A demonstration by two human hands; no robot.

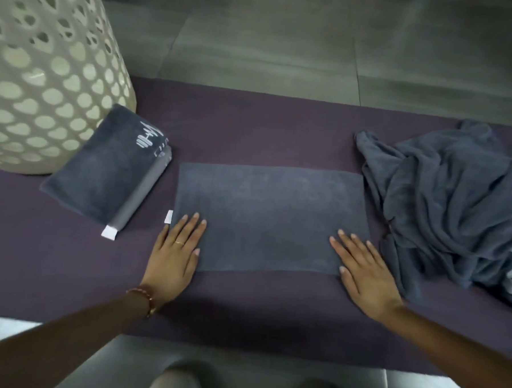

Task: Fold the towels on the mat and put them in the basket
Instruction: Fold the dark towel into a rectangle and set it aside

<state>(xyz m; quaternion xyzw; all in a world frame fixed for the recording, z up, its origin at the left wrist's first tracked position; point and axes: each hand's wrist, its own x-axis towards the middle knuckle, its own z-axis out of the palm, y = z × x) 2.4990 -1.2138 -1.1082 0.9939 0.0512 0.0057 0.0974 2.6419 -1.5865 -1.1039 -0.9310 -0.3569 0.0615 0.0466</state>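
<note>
A grey towel (269, 218) lies flat as a folded rectangle in the middle of the purple mat (252, 125). My left hand (176, 256) rests flat on its near left corner, fingers spread, beside a small white label. My right hand (363, 273) lies flat on its near right corner, fingers apart. Neither hand grips the cloth. A folded grey towel (107, 174) with white print lies to the left, against the foot of the cream perforated basket (47, 73). A crumpled pile of grey towels (452, 210) sits at the right of the mat.
Grey floor tiles (286, 41) stretch beyond the mat's far edge. My knees (173, 382) show at the bottom, just short of the mat's near edge. The basket fills the upper left corner.
</note>
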